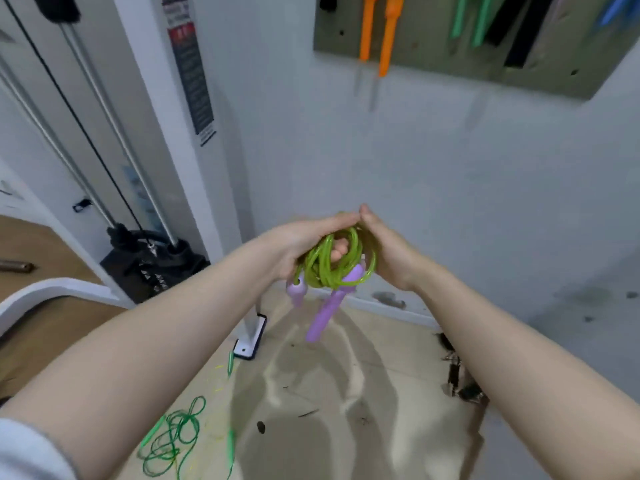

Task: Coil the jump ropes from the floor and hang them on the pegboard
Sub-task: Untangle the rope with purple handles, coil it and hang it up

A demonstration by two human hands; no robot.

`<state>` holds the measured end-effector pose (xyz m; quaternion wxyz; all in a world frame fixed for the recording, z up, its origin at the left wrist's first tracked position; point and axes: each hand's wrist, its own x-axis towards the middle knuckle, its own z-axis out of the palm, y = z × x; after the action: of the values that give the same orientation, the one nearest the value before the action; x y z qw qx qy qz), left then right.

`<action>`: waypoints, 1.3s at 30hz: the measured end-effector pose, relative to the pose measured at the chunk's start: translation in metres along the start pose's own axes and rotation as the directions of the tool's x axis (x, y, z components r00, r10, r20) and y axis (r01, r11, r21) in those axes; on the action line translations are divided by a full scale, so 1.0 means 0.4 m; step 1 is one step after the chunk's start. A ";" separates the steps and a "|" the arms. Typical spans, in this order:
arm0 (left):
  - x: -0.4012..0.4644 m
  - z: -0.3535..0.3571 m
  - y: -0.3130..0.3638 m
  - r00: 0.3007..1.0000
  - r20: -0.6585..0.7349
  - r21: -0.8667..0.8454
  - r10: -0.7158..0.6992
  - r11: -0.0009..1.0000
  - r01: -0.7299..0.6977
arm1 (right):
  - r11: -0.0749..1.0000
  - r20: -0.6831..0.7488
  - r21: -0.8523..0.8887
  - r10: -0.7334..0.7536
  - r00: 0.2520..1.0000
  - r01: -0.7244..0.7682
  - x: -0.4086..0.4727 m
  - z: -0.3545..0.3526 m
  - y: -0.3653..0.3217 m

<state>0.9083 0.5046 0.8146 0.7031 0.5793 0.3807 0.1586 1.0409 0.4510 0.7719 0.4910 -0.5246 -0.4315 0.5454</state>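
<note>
Left hand [298,242] and right hand [384,251] cup the green coiled rope [332,261] between them at mid-frame, fingers wrapped round the loops; purple handles [325,313] dangle below. Best to keep loops pinched tight while lifting, or they will spring loose. Pegboard [433,64] far, upper right, holds orange handles [377,32]. Another green rope [173,441] lies loose on the floor [346,393], near left.

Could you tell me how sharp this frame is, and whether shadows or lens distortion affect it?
Head view: generally soft; the pegboard and its orange handles are smeared by motion blur, while the green rope coil between the left hand and right hand is clearer. Wide-angle bending curves the white post. The arms cast soft multiple shadows on the floor.
</note>
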 end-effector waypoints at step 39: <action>0.485 0.317 1.064 0.123 0.311 0.153 0.942 0.078 -0.985 | 0.387 -0.356 -0.823 -0.922 0.152 0.415 0.078 -0.618 -1.015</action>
<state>1.2203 0.6640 1.1494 0.3400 0.7998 -0.1232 0.4791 1.3220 0.5297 1.1487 0.6475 -0.5467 -0.4894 -0.2058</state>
